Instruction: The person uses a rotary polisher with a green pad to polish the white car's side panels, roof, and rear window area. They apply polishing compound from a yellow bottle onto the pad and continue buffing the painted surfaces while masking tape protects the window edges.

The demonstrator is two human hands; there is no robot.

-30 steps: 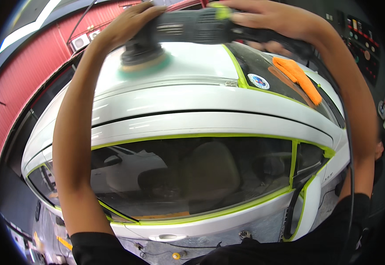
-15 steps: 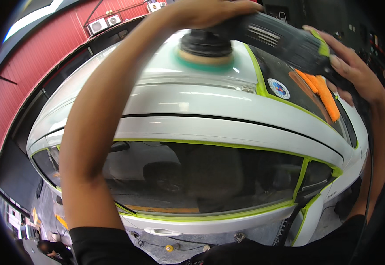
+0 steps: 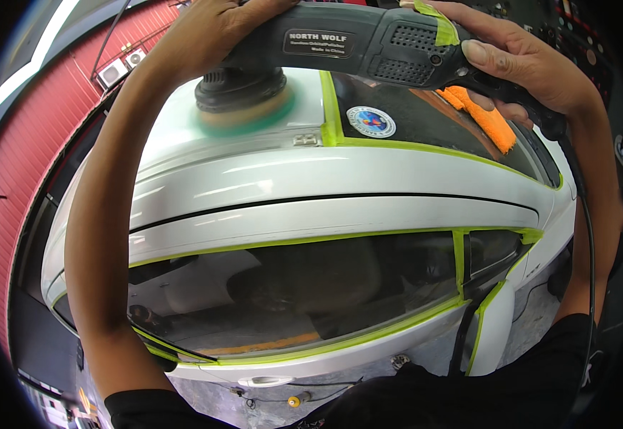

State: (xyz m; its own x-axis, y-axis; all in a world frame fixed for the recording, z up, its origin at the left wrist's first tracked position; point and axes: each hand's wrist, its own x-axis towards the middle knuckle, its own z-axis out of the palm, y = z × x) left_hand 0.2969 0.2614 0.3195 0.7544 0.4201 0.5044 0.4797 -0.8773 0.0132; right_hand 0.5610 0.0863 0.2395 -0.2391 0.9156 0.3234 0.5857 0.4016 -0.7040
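Note:
A dark grey car polisher [image 3: 358, 44] spans the top of the view, held between both hands. My left hand [image 3: 215, 32] is closed over its head end, above the round black backing plate. My right hand [image 3: 522, 61] wraps round the rear handle, beside a strip of yellow-green tape. Under the head, the green-edged foam pad [image 3: 247, 118] is blurred by motion and rests on the roof of a white car [image 3: 276, 168]. A black power cord [image 3: 589, 229] runs from the handle down along my right arm.
Yellow-green masking tape [image 3: 333, 107] edges the windshield and side window [image 3: 311, 279]. On the windshield are a round sticker [image 3: 371, 122] and an orange cloth [image 3: 494, 125]. The open-standing side mirror [image 3: 492, 332] juts out near me. Cords and a yellow plug [image 3: 295, 402] lie on the floor.
The polisher and both hands have moved left across the roof, away from the windshield edge. More of the polisher's body faces me, and my view has shifted slightly.

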